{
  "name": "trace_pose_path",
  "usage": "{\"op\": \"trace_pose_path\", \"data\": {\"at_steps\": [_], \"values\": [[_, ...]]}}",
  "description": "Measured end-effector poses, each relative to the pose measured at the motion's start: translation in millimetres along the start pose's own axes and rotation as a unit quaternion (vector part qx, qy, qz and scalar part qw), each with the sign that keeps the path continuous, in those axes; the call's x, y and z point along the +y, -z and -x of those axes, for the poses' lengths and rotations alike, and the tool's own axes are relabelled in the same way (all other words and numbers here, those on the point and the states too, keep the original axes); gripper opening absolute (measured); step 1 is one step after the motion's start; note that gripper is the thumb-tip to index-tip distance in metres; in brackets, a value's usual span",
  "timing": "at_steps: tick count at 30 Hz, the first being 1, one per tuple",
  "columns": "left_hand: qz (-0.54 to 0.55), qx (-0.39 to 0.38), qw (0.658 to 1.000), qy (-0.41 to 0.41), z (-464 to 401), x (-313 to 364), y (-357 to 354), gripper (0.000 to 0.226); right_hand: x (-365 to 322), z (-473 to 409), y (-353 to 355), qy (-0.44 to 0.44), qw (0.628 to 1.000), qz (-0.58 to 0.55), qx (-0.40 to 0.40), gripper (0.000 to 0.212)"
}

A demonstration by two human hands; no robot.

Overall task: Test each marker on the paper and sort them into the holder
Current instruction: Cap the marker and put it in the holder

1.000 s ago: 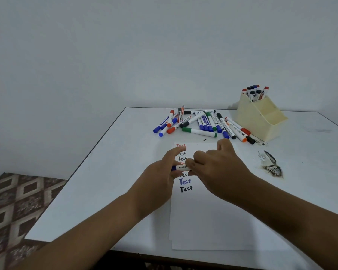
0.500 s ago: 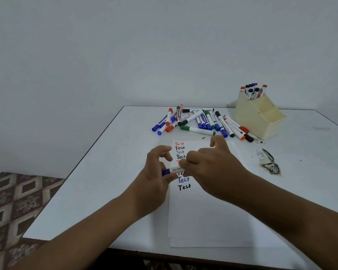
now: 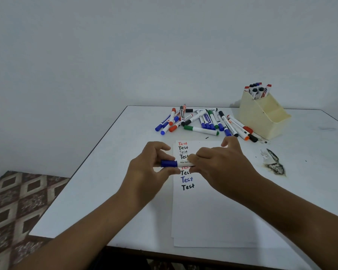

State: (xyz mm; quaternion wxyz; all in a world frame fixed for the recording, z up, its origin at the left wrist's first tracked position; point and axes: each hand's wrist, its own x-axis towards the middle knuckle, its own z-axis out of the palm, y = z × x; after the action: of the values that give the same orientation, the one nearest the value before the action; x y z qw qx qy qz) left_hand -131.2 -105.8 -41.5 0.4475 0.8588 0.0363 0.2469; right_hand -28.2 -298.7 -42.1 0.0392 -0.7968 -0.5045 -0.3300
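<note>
1. Since half a second ago, both hands have barely shifted; they keep the blue-capped marker (image 3: 176, 164) level above the paper (image 3: 209, 215). A second ago the left fingers reached further over the barrel; now they sit back on the cap.
2. Far left: patterned floor (image 3: 14, 207) below the table edge.
3. Left hand (image 3: 147, 172): thumb and fingers pinch the blue cap end of the marker. Cap looks seated on the barrel; cannot tell whether it is loosened.
4. Marker: lying sideways, blue cap to the left, white barrel to the right with printed lettering partly readable. Held clear of the sheet, over the middle of the written column.
5. Paper: white sheets stacked on the white table (image 3: 105, 191), in front of the person. Column of the word "Test" runs down the upper left part, in red, black, faint black, blue and black; the marker and fingers hide parts of some lines.
6. Right hand (image 3: 222, 168): fingertips closed around the white barrel end, index finger raised and slightly spread above.
7. Behind the hands: loose pile of markers (image 3: 201, 121) lying flat on the table, caps blue, red, orange, green, black, overlapping in places.
8. Right of the pile: cream holder (image 3: 261, 117), its tall back compartment holding several markers (image 3: 259, 91) upright, caps up. Lower front compartment shows no markers.
9. Right of the paper: crumpled dark-stained scrap (image 3: 274, 162) on the table, apart from the sheet.
</note>
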Motion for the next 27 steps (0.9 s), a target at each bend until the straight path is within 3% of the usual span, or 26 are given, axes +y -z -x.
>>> {"op": "trace_pose_path", "data": {"at_steps": [3,8,14,20,27], "values": [[0.0,-0.041,0.999,0.021,1.4,2.0,1.5,0.037,-1.3,1.1,0.3,-0.01,1.0,-0.009,0.007,0.031],[-0.177,-0.048,0.98,-0.08,3.6,-3.2,-1.0,0.033,-4.0,-2.7,3.2,0.005,1.0,-0.003,0.0,0.029],[-0.197,-0.099,0.974,-0.05,5.0,-3.2,0.9,0.029,-3.5,-1.1,4.0,0.003,1.0,0.001,-0.006,0.029],[-0.348,-0.126,0.928,-0.049,0.6,2.5,3.8,0.021,-2.4,-1.5,3.1,0.006,1.0,0.011,-0.008,0.03],[-0.319,-0.138,0.937,-0.049,-2.2,0.8,0.5,0.017,-6.8,-1.0,1.7,0.022,0.999,0.031,0.0,0.03]]}}
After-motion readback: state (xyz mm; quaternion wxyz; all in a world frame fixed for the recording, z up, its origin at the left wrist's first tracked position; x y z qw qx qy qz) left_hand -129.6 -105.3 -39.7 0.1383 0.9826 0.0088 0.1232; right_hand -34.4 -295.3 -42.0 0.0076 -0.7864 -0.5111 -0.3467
